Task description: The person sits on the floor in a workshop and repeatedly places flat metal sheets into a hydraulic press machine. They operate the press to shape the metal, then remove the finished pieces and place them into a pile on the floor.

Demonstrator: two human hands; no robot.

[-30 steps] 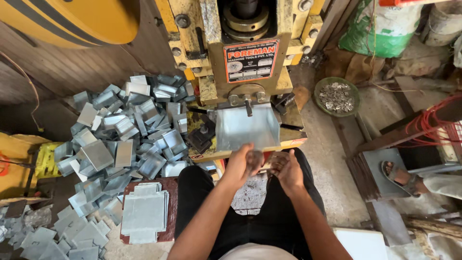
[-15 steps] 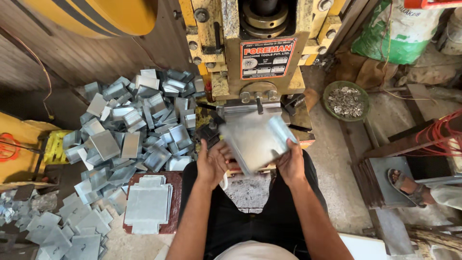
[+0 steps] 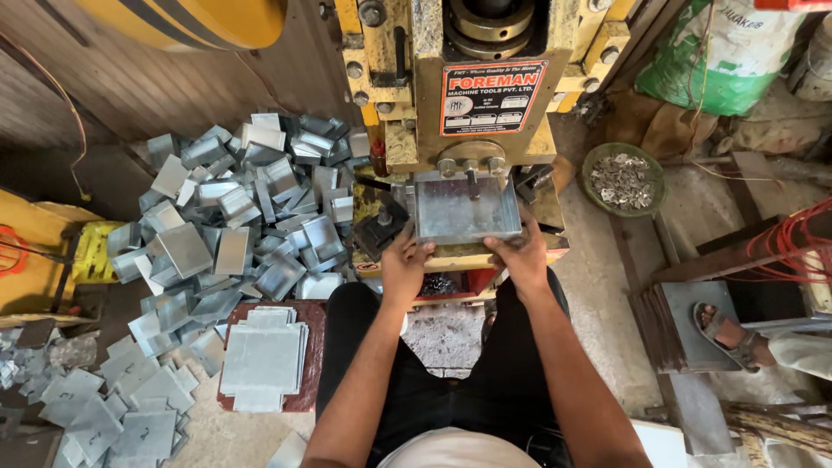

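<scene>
Two hands on one metal sheet, both at its near edge; biggest thing first, though: yellow press [image 3: 468,95] towering over everything, ram housing directly above the bed; off to the left, heaped pile of bent metal boxes [image 3: 251,208] spilling across the floor; nearer, stack of flat notched blanks [image 3: 263,357] resting on a reddish board [image 3: 310,322]; off right, round bowl of small metal scraps [image 3: 623,178], well apart from the work.

Now the piece itself: grey sheet blank [image 3: 466,208] lying flat on the press bed, under the ram, far edge tucked against the pins at the back; long axis running left to right across the bed, short side pointing away toward the machine body, side edges looking turned up slightly.

Left hand [image 3: 404,264] pinching the near left corner, fingers closed on the sheet edge; right hand [image 3: 518,258] gripping the near right corner, thumb on top, fingers curled under, clamped likewise.

To do this step well, judging from the layout: push square and even with both hands so the far edge seats flush against the stops; keep the long edge parallel to the bed front, no skew; hold only the near rim, fingertips well clear of the ram's path.
</scene>
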